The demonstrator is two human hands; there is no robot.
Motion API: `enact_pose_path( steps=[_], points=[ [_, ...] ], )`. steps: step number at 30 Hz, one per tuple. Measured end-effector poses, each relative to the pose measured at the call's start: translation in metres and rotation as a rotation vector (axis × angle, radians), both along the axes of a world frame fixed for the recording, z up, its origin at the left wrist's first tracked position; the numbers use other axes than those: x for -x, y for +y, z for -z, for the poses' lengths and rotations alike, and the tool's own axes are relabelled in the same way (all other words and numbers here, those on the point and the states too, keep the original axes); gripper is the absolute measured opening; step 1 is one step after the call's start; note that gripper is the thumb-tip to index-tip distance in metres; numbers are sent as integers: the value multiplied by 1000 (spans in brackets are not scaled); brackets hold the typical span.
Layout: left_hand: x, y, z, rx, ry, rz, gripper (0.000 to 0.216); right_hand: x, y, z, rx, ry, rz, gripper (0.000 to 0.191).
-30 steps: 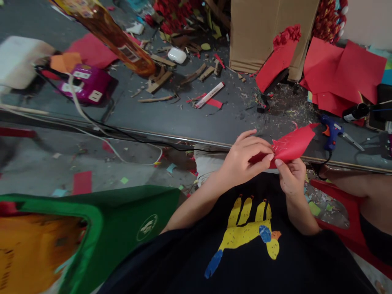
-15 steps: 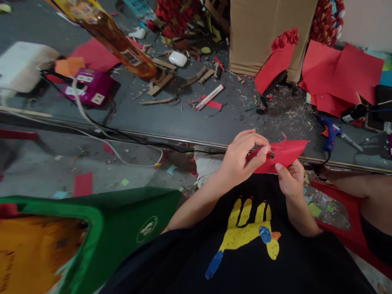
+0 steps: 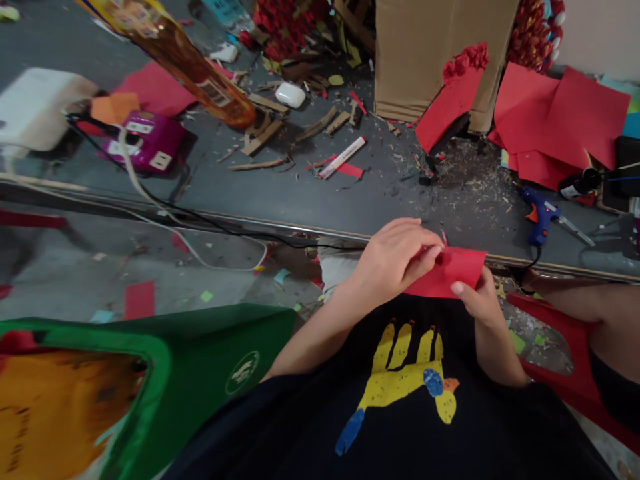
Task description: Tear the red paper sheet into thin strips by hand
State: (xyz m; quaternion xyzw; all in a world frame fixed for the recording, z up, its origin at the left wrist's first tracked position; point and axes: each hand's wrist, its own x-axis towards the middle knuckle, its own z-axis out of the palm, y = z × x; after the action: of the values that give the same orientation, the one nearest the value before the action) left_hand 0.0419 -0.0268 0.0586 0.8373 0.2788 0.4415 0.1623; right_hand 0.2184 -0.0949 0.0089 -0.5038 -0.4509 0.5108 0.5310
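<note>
Just off the table's front edge, a sheet of red paper [image 3: 453, 275] is held between my two hands. My left hand [image 3: 397, 257] pinches its left part, thumb against the fingertips, near a dark gap in the paper. Gripping the right end is my right hand [image 3: 480, 297], its thumb on the front and its fingers hidden behind. On the table to the right lies a blue glue gun [image 3: 541, 217] with a clear stick. A red paper piece with a ruffled top [image 3: 453, 100] leans against the cardboard box [image 3: 425, 60].
Red sheets [image 3: 560, 127] lie at the right. A white marker [image 3: 344, 158], a purple power strip [image 3: 145, 143] and a tilted bottle [image 3: 200, 73] are on the table [image 3: 280, 200]. A green bin [image 3: 215, 353] stands at my left. Another person's leg [image 3: 575, 300] shows at right.
The red paper has turned and come slightly nearer my body, its right end now blunt instead of pointed. Both hands have lowered slightly, still gripping it.
</note>
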Motion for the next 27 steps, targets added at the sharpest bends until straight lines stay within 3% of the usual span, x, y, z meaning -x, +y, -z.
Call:
enact_pose_path(
  steps=[3,6,9,13,20,27],
  points=[
    [2,-2,5,-202,72,85,8,-3,-1,-1,70,94,-31,66],
    [5,-4,10,-292,111,123,7,-2,0,-4,146,176,-33,58],
    [7,-4,16,-269,77,110,9,0,3,-8,116,86,-32,35],
    [7,-1,19,-211,83,113,37,2,8,-16,-30,-156,-74,11],
    [4,0,15,-21,127,103,10,-1,14,-27,-196,-388,-185,15],
    [-2,0,19,-66,95,12,7,5,13,-23,-130,-429,34,14]
  ],
)
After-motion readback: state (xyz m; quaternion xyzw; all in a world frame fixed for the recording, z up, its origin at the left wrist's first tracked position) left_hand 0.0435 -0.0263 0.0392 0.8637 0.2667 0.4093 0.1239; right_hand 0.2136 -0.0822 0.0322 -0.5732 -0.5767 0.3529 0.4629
